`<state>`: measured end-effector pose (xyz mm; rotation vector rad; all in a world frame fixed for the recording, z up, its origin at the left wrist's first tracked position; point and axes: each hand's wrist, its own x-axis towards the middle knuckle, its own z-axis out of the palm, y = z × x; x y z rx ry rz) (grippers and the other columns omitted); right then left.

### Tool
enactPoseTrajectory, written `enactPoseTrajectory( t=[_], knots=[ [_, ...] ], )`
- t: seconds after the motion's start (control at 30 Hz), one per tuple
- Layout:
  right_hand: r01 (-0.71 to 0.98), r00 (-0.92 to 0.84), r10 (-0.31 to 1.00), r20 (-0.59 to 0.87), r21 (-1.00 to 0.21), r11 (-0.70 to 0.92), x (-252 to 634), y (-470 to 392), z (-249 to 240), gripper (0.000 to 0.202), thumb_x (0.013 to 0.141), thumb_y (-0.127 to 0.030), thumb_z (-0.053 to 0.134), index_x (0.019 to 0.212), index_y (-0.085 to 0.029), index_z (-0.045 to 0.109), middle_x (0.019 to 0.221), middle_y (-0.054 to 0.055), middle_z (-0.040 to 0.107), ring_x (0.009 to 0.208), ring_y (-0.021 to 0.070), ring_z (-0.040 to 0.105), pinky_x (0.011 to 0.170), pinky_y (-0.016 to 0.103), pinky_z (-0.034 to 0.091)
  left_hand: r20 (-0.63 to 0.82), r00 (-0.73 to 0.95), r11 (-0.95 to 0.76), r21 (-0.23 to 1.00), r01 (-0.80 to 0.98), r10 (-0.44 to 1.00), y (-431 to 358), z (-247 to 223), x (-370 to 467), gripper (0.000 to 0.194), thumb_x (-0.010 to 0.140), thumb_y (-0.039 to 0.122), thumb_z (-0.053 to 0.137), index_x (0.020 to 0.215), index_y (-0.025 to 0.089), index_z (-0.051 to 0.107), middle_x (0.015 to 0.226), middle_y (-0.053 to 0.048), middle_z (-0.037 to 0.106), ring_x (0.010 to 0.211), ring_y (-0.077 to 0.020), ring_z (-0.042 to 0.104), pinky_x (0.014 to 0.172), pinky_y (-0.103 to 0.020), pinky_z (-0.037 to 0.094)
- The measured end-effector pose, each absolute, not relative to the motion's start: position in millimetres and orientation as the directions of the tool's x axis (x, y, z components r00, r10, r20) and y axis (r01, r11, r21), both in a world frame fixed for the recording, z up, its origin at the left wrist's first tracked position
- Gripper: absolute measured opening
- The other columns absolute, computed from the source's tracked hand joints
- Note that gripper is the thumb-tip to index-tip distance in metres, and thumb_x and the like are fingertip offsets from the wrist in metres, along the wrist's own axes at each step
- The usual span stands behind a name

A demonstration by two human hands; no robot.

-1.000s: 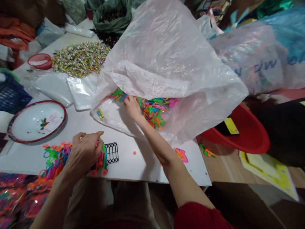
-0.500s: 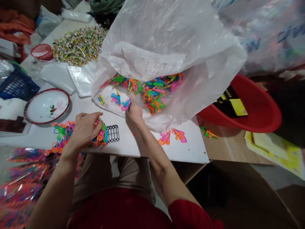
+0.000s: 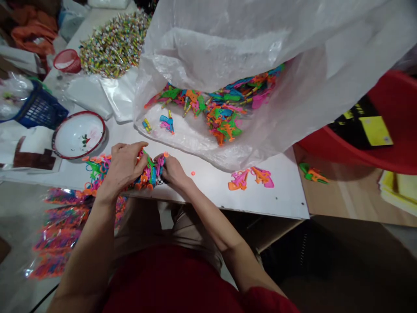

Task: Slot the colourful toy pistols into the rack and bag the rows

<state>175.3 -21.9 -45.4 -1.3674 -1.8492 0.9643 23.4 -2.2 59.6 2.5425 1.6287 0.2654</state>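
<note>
My left hand is cupped over a row of small colourful plastic toy guns, its thumb and fingers around them. Under the row's right end a bit of black grid shows. Pinched in my right hand, at that same end, is a pink toy gun, partly hidden by the fingers. More toy guns lie in a heap left of my left hand. Beyond my hands, a big translucent plastic bag gapes over a pile of toy guns; one blue and pink toy gun lies near its lip.
Pink and orange toy guns lie on the white tabletop. An enamel basin, a blue basket and a heap of small yellow-green pieces stand left. At right is a red tub. Filled bags lie below the table's left side.
My right hand has drawn back from the bag's lip to the row, carrying a toy gun. My left hand has stayed on the row. The view has shifted somewhat.
</note>
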Motion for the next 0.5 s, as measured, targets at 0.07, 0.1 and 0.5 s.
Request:
enactPoseTrajectory(
  t=[0.07, 0.1, 0.5],
  knots=[
    [0.603, -0.327, 0.945, 0.005, -0.769, 0.212, 176, -17, -38, 0.026, 0.083, -0.007, 0.044, 0.104, -0.013, 0.058, 0.102, 0.010, 0.064, 0.091, 0.0201, 0.061, 0.083, 0.030, 0.048, 0.087, 0.406, -0.415, 0.188, 0.890, 0.910, -2, 59, 23, 0.042, 0.088, 0.032, 0.040, 0.119, 0.014, 0.062, 0.090, -0.008, 0.072, 0.093, -0.0246, 0.065, 0.099, -0.042, 0.034],
    [0.651, -0.343, 0.939, -0.030, -0.728, 0.215, 176, -16, -34, 0.026, 0.084, -0.007, 0.043, 0.105, -0.013, 0.057, 0.103, 0.011, 0.064, 0.090, 0.0206, 0.061, 0.082, 0.031, 0.048, 0.089, 0.411, -0.421, 0.191, 0.887, 0.907, -3, 59, 23, 0.042, 0.088, 0.033, 0.040, 0.119, 0.014, 0.062, 0.093, -0.009, 0.072, 0.095, -0.0248, 0.065, 0.100, -0.042, 0.034],
    [0.717, -0.537, 0.833, -0.137, -0.594, 0.365, 187, 9, -23, 0.024, 0.091, -0.013, 0.048, 0.111, -0.010, 0.061, 0.104, 0.011, 0.067, 0.094, 0.0204, 0.062, 0.081, 0.028, 0.047, 0.099, 0.412, -0.423, 0.144, 0.895, 0.906, -6, 60, 25, 0.045, 0.091, 0.052, 0.044, 0.115, 0.017, 0.061, 0.089, -0.008, 0.072, 0.092, -0.0279, 0.065, 0.098, -0.045, 0.034]
  ],
)
